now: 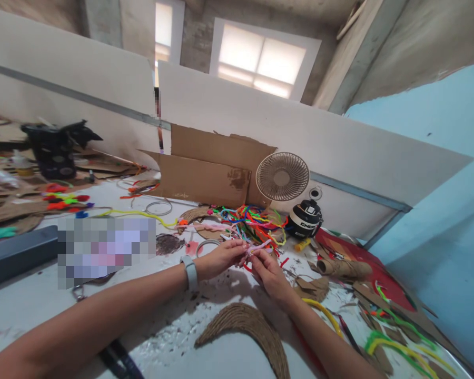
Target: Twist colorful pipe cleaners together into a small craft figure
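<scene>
Above the table's middle, my left hand (pixel 231 255) and my right hand (pixel 270 271) meet with fingertips pinched. Between them is a pale lilac pipe cleaner (pixel 263 246), its short ends sticking out past the fingers. Both hands are closed on it; the fingers partly hide how it is bent. Just behind them spreads a tangled heap of colourful pipe cleaners (pixel 256 218). Nearer to me, below my hands, lies a brown crescent wrapped in twine (pixel 247 318).
A small fan (pixel 283 178) on a black-and-white base stands at the back, beside cardboard sheets (pixel 205 176). A cardboard tube (pixel 345 268) and green and yellow pipe cleaners (pixel 398 345) lie at right. A dark long box (pixel 19 255) and a black bin (pixel 53 152) are at left.
</scene>
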The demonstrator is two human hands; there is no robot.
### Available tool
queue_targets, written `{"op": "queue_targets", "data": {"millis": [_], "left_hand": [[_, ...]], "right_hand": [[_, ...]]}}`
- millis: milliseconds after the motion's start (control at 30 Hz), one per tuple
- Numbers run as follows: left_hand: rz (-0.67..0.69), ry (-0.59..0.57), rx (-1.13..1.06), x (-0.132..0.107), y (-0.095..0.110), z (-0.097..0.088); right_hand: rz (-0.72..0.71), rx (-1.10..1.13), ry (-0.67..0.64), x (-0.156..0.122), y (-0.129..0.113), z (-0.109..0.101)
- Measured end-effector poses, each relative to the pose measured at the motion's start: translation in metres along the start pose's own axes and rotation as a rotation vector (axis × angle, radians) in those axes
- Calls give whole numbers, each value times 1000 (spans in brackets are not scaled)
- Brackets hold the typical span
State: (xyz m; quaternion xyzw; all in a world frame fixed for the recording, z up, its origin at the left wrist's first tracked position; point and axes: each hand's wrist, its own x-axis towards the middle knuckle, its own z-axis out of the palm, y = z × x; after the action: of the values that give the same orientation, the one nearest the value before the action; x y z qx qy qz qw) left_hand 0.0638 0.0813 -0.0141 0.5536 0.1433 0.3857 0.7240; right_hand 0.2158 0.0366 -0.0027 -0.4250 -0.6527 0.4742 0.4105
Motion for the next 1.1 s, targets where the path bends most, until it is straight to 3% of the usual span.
{"op": "queue_targets", "data": {"millis": [267, 533, 767, 900, 1100], "left_hand": [[-68, -31, -155, 0, -5, -9], [-59, 3, -57, 0, -4, -9], [-34, 24, -24, -1, -10, -12], [-82, 14, -90, -3, -6, -8], [-162, -27, -148, -5, -5, -8]], "right_hand": [[9, 1, 55, 0, 6, 3], [-15, -61, 70, -2, 5, 3], [-117, -111, 61, -4, 5, 4], [-189, -214, 0, -5, -1, 1], [-301, -534, 29, -4, 4, -6]]}}
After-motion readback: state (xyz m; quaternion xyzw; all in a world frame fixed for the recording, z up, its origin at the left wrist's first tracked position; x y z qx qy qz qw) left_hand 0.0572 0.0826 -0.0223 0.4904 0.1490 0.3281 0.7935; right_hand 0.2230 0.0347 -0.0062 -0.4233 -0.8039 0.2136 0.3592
